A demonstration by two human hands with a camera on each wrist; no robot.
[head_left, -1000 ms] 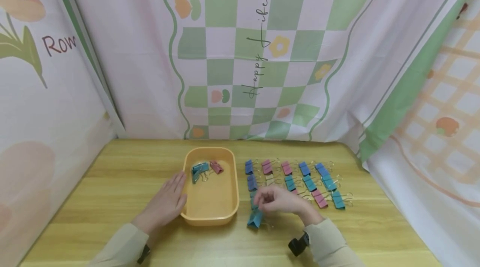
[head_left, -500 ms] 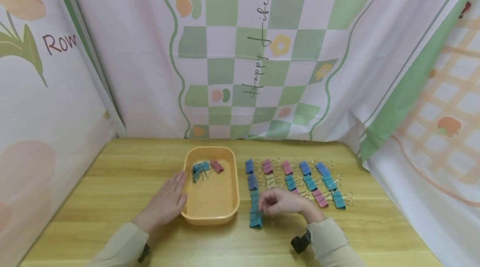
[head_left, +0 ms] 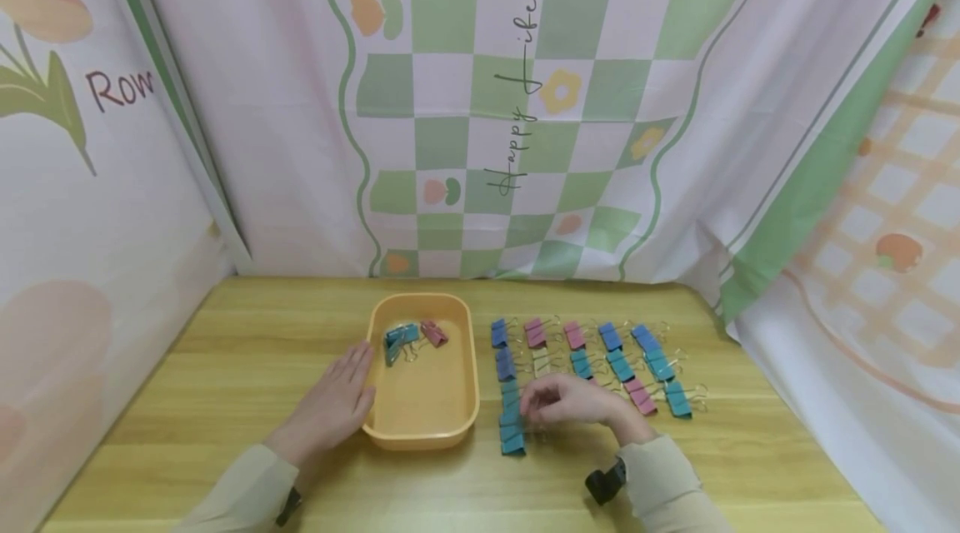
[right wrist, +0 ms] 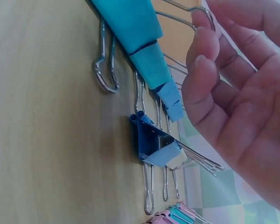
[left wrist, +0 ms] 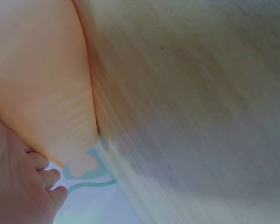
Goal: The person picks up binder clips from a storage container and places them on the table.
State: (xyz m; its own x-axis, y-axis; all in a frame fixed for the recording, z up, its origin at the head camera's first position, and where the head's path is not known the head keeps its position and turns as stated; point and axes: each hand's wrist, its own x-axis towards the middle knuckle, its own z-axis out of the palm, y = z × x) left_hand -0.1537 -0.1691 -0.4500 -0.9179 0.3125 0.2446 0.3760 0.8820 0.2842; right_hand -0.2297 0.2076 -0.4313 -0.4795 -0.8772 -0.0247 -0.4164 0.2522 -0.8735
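Observation:
In the head view my left hand (head_left: 330,400) rests on the left side of a yellow plastic bin (head_left: 423,442), fingers straight. The left wrist view shows its fingers (left wrist: 49,177) along the bin's wall (left wrist: 46,70). At the front end of the leftmost column lies a teal binder clip (head_left: 512,441). My right hand (head_left: 567,401) is beside it, fingers curled. In the right wrist view, thumb and fingers (right wrist: 205,44) close around a wire handle of the teal binder clip (right wrist: 130,21); the contact is partly hidden.
Blue, pink, teal and yellow binder clips stand in rows right of the bin, including a pink clip (head_left: 640,396) and a blue clip (head_left: 646,339). Teal clips (head_left: 403,335) and a pink clip (head_left: 432,334) lie inside the bin. Curtains (head_left: 480,141) surround the wooden table (head_left: 187,400).
The front teal binder clip has turned from a slant into line with the column. My right hand has shifted slightly right and toward me. The left hand has stayed put.

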